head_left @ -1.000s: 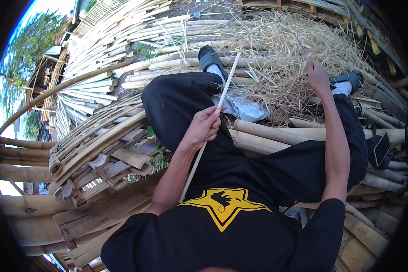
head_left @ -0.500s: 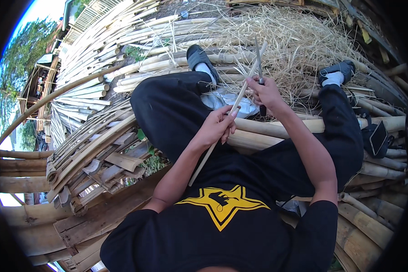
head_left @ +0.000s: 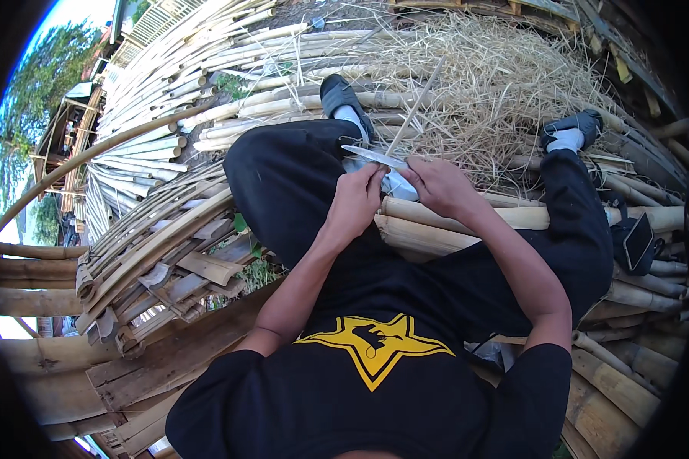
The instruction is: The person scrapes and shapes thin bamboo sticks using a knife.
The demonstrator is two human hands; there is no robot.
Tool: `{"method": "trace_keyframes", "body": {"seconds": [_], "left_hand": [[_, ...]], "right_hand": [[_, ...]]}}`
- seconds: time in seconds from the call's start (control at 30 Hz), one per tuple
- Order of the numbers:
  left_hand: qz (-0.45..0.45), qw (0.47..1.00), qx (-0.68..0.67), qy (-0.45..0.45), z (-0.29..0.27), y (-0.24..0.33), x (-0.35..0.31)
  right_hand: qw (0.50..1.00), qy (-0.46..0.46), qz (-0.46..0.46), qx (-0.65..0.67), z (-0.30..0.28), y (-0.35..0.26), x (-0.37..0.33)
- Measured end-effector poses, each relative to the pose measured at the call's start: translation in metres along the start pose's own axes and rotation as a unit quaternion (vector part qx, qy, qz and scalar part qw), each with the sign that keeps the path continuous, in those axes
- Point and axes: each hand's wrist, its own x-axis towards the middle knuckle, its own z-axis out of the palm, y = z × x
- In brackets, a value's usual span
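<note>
A knife is gripped in my right hand, its blade lying across to the left, just above my left hand. My left fingers are closed round a thin bamboo strip, whose far end slants up and away to the right over the shavings. The blade crosses the strip close to my left fingertips; whether it cuts in cannot be seen. My right hand covers the knife's handle. Under my hands lies a whitish bag or cloth, partly hidden.
A heap of pale bamboo shavings spreads ahead, between and beyond my feet. Bamboo poles lie in rows at the far left. Split bamboo pieces are stacked at my left. A phone-like device rests by my right knee.
The knife has swung from pointing away to lying leftward across the strip. My hands have come closer together. The strip's near end, earlier over my lap, no longer shows there.
</note>
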Motion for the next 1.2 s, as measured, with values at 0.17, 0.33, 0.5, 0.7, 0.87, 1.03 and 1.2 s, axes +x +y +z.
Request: {"method": "trace_keyframes", "body": {"seconds": [0.17,0.33,0.5,0.7,0.87,1.03,1.2], "left_hand": [[0.005,0.999,0.037,0.0,0.006,-0.009,-0.006],[-0.038,0.999,0.028,-0.012,0.004,-0.016,-0.006],[-0.052,0.998,0.046,-0.005,-0.009,-0.02,-0.029],[-0.127,0.99,-0.023,-0.05,-0.02,-0.015,-0.042],[-0.126,0.982,-0.133,-0.052,-0.016,-0.021,-0.02],[-0.172,0.947,-0.248,-0.107,-0.018,-0.007,-0.013],[-0.194,0.916,-0.322,-0.139,-0.015,-0.008,-0.021]], "right_hand": [[0.999,-0.002,-0.008,-0.032,0.002,0.011,0.002],[0.997,-0.012,-0.019,-0.07,0.011,0.027,0.009],[0.981,0.068,0.17,-0.07,-0.009,0.092,0.021],[0.897,0.212,0.385,-0.055,-0.092,0.185,-0.01],[0.981,0.055,0.179,0.048,-0.039,0.061,0.025],[0.999,0.015,0.024,0.034,-0.013,0.012,0.009],[0.998,-0.048,0.035,-0.006,-0.019,0.024,0.006]]}}
